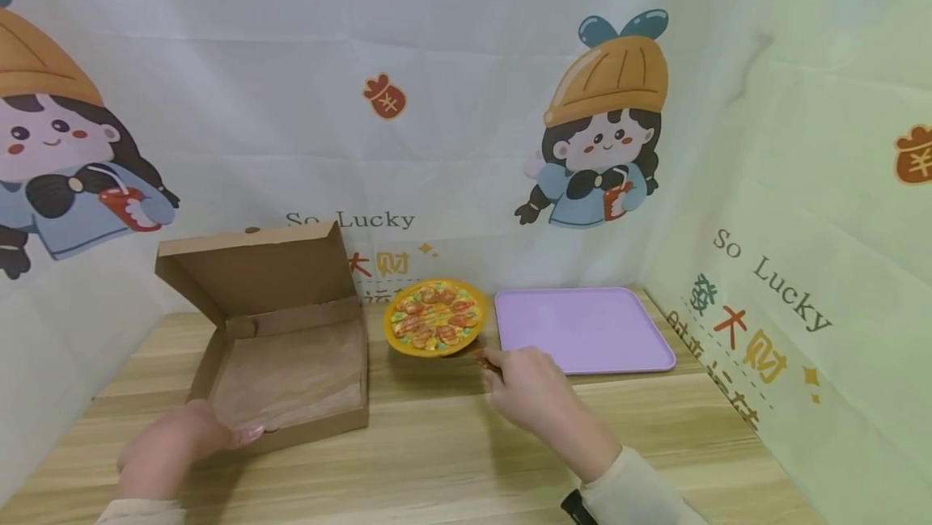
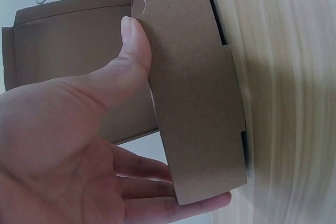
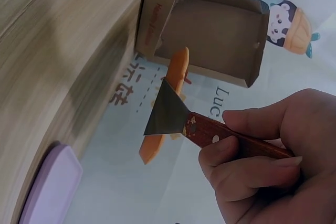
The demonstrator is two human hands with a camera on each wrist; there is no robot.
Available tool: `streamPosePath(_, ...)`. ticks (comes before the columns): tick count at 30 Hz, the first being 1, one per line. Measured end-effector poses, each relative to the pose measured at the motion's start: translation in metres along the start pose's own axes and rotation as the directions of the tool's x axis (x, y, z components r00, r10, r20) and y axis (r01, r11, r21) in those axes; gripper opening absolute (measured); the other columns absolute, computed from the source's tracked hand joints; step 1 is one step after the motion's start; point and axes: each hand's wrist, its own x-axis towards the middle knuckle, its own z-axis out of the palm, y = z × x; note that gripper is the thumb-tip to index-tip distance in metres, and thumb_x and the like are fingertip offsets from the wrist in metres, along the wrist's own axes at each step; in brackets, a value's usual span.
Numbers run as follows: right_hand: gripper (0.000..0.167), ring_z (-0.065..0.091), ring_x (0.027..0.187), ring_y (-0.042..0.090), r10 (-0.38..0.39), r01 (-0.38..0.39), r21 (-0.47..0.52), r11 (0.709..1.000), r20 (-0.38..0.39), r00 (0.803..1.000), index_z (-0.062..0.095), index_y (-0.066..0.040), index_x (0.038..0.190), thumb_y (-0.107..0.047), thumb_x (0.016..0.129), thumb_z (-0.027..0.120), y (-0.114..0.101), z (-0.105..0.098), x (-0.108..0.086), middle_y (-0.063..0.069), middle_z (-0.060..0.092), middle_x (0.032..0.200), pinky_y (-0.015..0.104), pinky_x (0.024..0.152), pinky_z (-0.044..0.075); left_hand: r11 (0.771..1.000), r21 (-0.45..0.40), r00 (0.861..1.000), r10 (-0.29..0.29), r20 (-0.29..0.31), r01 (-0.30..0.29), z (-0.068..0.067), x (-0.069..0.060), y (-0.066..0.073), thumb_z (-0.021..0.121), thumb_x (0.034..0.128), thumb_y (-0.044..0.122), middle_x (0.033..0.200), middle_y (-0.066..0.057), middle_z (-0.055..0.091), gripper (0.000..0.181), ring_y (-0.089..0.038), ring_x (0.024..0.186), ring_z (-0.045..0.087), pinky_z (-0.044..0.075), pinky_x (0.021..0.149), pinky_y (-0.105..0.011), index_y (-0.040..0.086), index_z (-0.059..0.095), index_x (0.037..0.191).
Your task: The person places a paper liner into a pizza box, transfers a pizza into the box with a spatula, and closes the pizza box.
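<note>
A toy pizza (image 1: 437, 316) with an orange rim is held up off the table, between the box and the tray. Under it lies the metal blade of a scraper (image 3: 167, 113), seen edge-on to the pizza in the right wrist view. My right hand (image 1: 535, 387) grips the scraper's reddish wooden handle (image 3: 210, 132). To the left stands a brown cardboard pizza box (image 1: 320, 429) with its lid raised. My left hand (image 1: 175, 440) holds the box's front left corner, thumb over the front wall (image 2: 194, 87) and fingers along the side.
A flat lilac tray (image 1: 582, 331) lies at the back right, just beyond my right hand. The wood-grain table (image 1: 422, 460) meets printed white cloth walls (image 1: 451, 145) at the back and the right.
</note>
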Motion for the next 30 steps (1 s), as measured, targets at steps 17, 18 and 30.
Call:
streamPosePath(17,0.023,0.053,0.062,0.011,-0.059,0.059,-0.008,0.998,0.053,0.997,0.078,-0.005,0.121,-0.013,0.103,0.066,-0.021,0.011,0.011,0.004,0.077,0.090,0.024,0.054,0.043,1.000,0.003,1.000,-0.011,-0.006,0.011,0.001,-0.001,-0.004,0.065,0.0809,0.089,0.139,-0.050,0.048,0.128,-0.070,0.121,0.054,0.042,0.092,-0.088,-0.024,0.044,0.138)
streamPosePath(18,0.024,0.053,0.061,0.011,-0.059,0.060,-0.011,0.998,0.055,0.997,0.078,-0.006,0.121,-0.014,0.102,0.066,-0.022,0.012,0.012,0.004,0.077,0.090,0.024,0.053,0.043,1.000,0.004,1.000,-0.007,-0.007,0.008,0.001,-0.001,-0.003,0.065,0.0812,0.089,0.139,-0.050,0.048,0.128,-0.070,0.122,0.054,0.042,0.092,-0.088,-0.024,0.044,0.138)
streamPosePath(30,0.027,0.055,0.062,0.009,-0.063,0.064,-0.017,0.998,0.070,0.996,0.078,-0.010,0.126,-0.015,0.102,0.066,-0.036,0.019,0.016,0.004,0.081,0.099,0.025,0.056,0.047,1.000,-0.006,1.000,-0.011,-0.016,0.011,0.000,-0.002,0.000,0.066,0.0818,0.087,0.139,-0.051,0.048,0.125,-0.070,0.122,0.054,0.043,0.092,-0.087,-0.022,0.046,0.138)
